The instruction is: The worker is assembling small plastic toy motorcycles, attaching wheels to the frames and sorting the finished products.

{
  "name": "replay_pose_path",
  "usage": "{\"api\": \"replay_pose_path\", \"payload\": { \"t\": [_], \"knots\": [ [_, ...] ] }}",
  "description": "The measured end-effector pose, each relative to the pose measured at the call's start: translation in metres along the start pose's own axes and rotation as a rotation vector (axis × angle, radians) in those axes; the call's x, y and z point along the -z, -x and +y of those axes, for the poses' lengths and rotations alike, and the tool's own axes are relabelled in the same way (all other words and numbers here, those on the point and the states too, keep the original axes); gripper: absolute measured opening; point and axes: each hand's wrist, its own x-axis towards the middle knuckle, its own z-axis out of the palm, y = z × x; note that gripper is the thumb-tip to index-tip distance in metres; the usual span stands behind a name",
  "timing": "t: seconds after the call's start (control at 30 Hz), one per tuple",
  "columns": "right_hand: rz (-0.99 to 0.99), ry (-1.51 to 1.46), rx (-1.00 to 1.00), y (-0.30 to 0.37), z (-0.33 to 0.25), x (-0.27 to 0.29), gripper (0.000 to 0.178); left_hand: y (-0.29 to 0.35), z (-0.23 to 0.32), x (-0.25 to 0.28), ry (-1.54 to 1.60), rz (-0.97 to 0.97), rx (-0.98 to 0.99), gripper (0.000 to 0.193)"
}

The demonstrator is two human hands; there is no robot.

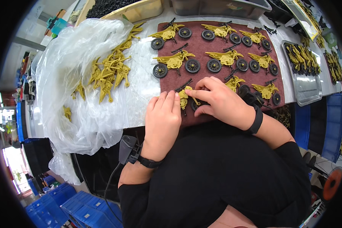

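Both hands work on a yellow toy motorcycle body [183, 99] with a black handlebar, lying at the near left corner of a dark red cloth [201, 84]. My left hand [164, 116] presses its fingertips onto the body's left side, fingers side by side. My right hand [218, 102] has its fingers bent and grips the right side, beside a black wheel [195, 104] partly hidden under the hand. More toy motorcycles, yellow with black spoked wheels, lie in rows on the cloth, such as one motorcycle [174, 60] just beyond my hands and another [266, 90] at the right.
Left of the cloth, loose yellow body parts [109, 74] spill from a clear plastic bag [70, 64]. A metal tray [307, 86] holding stacked yellow and black parts stands at the right. Bins [216, 9] line the far edge. Blue crates [91, 212] stand on the floor at lower left.
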Motion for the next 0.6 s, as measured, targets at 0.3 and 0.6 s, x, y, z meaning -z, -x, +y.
{"api": "replay_pose_path", "payload": {
  "t": [0.3,0.6],
  "knots": [
    [0.017,-0.335,0.073,-0.010,-0.006,0.018,0.052,-0.004,-0.013,0.040,0.517,-0.016,-0.001,0.032],
    [0.045,-0.555,0.093,-0.005,-0.016,0.022,0.032,-0.002,0.005,0.054,0.771,0.133,0.141,0.030]
  ]
}}
